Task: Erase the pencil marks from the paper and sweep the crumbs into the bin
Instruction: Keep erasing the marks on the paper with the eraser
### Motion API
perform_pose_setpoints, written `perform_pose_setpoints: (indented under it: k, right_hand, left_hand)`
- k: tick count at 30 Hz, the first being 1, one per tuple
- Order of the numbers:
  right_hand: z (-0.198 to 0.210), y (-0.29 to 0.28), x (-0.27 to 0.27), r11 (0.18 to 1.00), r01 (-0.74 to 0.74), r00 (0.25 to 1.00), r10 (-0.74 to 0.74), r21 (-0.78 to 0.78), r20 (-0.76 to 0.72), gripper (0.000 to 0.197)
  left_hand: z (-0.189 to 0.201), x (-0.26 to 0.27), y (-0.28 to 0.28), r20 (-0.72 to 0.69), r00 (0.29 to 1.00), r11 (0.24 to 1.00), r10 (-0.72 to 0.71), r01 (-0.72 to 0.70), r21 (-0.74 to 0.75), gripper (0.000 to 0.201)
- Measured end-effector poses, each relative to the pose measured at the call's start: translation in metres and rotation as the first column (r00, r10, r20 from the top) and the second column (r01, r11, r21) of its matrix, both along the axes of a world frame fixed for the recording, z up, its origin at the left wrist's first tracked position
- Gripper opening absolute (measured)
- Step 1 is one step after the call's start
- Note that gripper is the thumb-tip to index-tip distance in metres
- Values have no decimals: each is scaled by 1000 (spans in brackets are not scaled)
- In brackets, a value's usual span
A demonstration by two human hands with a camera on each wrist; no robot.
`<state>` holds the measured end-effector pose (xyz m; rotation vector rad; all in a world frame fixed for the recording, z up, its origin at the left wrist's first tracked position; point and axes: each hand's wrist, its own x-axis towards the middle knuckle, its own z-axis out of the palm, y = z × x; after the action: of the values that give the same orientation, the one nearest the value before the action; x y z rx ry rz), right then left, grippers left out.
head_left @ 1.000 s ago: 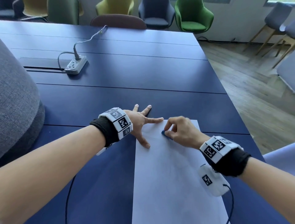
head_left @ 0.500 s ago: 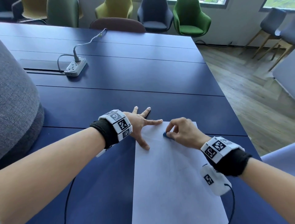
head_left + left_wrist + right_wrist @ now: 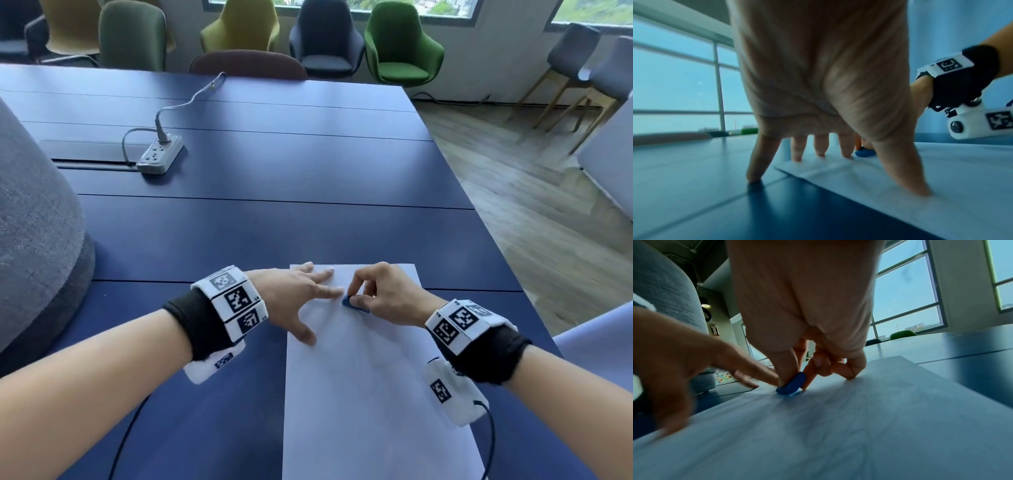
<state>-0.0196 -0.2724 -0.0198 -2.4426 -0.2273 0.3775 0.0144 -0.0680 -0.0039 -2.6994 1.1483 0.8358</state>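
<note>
Blue eraser [image 3: 354,304] sits on the white paper [image 3: 370,394] near its far end, a little left of centre, edge down and tilted in the right wrist view; right hand [image 3: 387,294] pinches it between thumb and forefinger, other fingers curled under with knuckles down on the sheet; left hand [image 3: 298,298] is spread flat with straight fingers, holding nothing, thumb and three fingertips pressing the paper's far-left corner area, little finger off the sheet on the blue surface [image 3: 274,222]; left forefinger tip lies just beside the eraser; faint grey pencil lines [image 3: 838,426] show nearer the person on the sheet, hard to trace in the head view; step in hand reads as erasing, early on, since marks remain and no crumbs can be made out; to do it well: keep the left hand bearing down close to the rubbing spot so the sheet does not buckle or slide; short strokes away from the pinning fingers, not toward them; moderate pressure, use the eraser edge; work toward the near marks, shifting the pinning hand along; risk: creasing the paper; no bin in view, so the sweep direction cannot be judged; power strip [image 3: 160,154] and chairs [image 3: 400,48] well apart, no obstacle.
</note>
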Motion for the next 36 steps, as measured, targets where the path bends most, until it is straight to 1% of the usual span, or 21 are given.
perform_pose_setpoints:
  k: [3,4,6,9,10,14,15,18,19,23,24,26,28,30,32,33,34,36]
  right_hand:
    - [2,-1,1,1000,1,1000,-1,8,-3,6]
    - [2,0,0,1000,3,1000,-3,7,8,5]
    - [0,3,-8,1000,-25,1000,25,1,9,4]
    - [1,8,-20,991,-133,990,132,-19,-40,6]
    - [3,7,-19,990,-135,990,134,-27,-34,5]
    - [3,4,-13,1000,-8,998,8,1,69,3]
    - [2,5,-17,1000,-15,998,15,7,66,4]
    - [4,10,-32,989,-149,989,149,-4,-25,3]
    - [6,10,-32,986,-168,985,168,-12,-46,4]
    - [4,9,-26,996,-83,996,83,-20,27,6]
    - [3,9,-29,996,-91,996,91,-19,25,6]
    - [4,12,-40,984,-175,984,175,-17,-38,6]
    - [9,15,-44,969,-241,968,236,-56,-90,6]
    - [10,15,-35,980,-181,983,180,-88,-26,6]
    - [9,15,-31,995,-78,995,82,-70,57,6]
    - [7,16,-34,997,-57,996,60,-53,62,6]
    - [6,15,-39,996,-75,996,77,-42,41,6]
    - [8,18,-53,984,-175,984,174,-30,-49,4]
  left_hand:
    - [-8,-9,4,-57,997,998,43,-40,52,128]
    - [-10,-9,3,-59,997,997,50,-46,67,134]
    - [-11,-10,2,-56,997,996,55,-51,71,138]
    - [-11,-10,3,-46,997,997,55,-52,65,138]
    - [-11,-10,3,-48,997,996,58,-55,66,138]
    - [-11,-10,3,-60,996,996,65,-61,70,137]
    - [-10,-10,3,-59,996,996,64,-60,70,137]
    - [-11,-10,3,-54,996,995,68,-64,72,138]
    - [-11,-11,3,-53,996,995,70,-66,74,138]
    - [-10,-11,2,-55,996,995,65,-60,81,138]
    - [-10,-11,2,-57,996,995,65,-60,80,138]
    - [-11,-11,3,-56,996,995,67,-63,76,139]
    - [-12,-11,3,-53,996,995,71,-67,73,139]
    - [-12,-11,3,-54,996,995,70,-66,74,138]
    - [-12,-11,3,-54,996,995,66,-62,76,138]
    - [-12,-11,3,-55,996,995,66,-62,79,138]
    - [-12,-11,2,-55,996,995,67,-62,81,138]
    - [-12,-11,3,-50,996,995,68,-63,83,139]
